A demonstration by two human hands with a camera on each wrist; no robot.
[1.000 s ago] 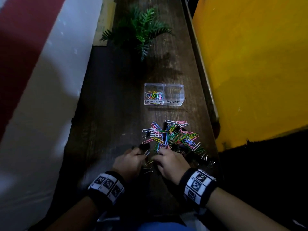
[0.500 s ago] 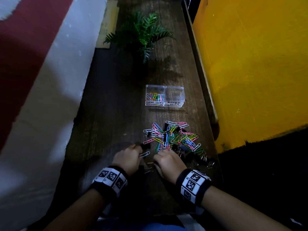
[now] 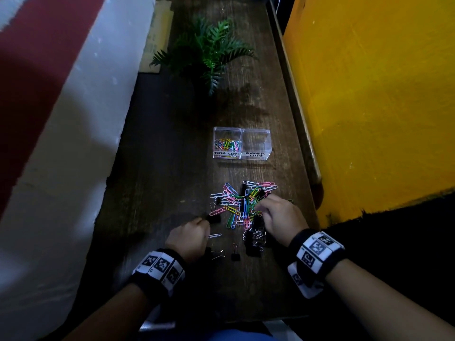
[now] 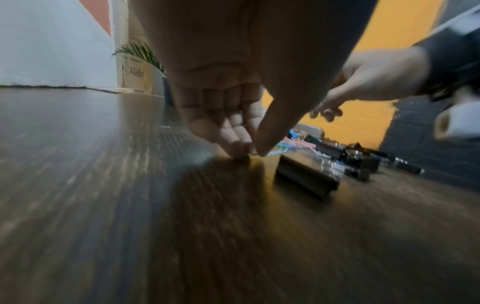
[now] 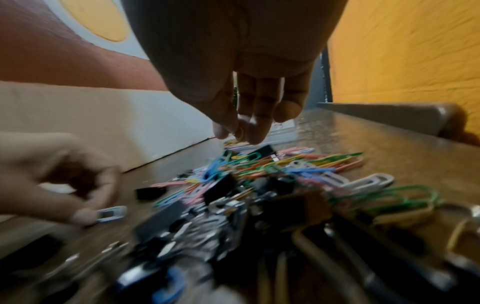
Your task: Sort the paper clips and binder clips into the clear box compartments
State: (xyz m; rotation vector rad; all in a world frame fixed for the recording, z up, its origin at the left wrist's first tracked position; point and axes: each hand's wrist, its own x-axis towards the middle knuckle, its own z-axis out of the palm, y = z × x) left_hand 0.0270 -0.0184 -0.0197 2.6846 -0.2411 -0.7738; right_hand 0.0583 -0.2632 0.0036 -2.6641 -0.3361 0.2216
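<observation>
The clear box [image 3: 256, 157] stands on the far part of the table. Its left compartment, labelled paper clips, holds coloured paper clips [image 3: 226, 145]; the right one, labelled binder clips, looks bare. A mixed pile of coloured paper clips [image 3: 234, 205] and black binder clips [image 3: 254, 239] lies nearer me. My left hand [image 3: 208, 230] pinches a white paper clip [image 3: 214, 235] low on the table, left of the pile. My right hand [image 3: 258, 205] hovers over the pile's right side and pinches a yellow paper clip [image 5: 240, 131] between thumb and fingers.
A green fern-like plant [image 3: 209, 50] stands at the far end of the narrow wooden table [image 3: 160, 168]. A yellow wall [image 3: 369, 94] runs along the right, a white and red wall [image 3: 61, 119] along the left. Loose black binder clips [image 3: 235, 254] lie near the front edge.
My right hand has moved forward and right over the pile, uncovering the binder clips it hid. My left hand has drawn the white paper clip slightly back from the pile.
</observation>
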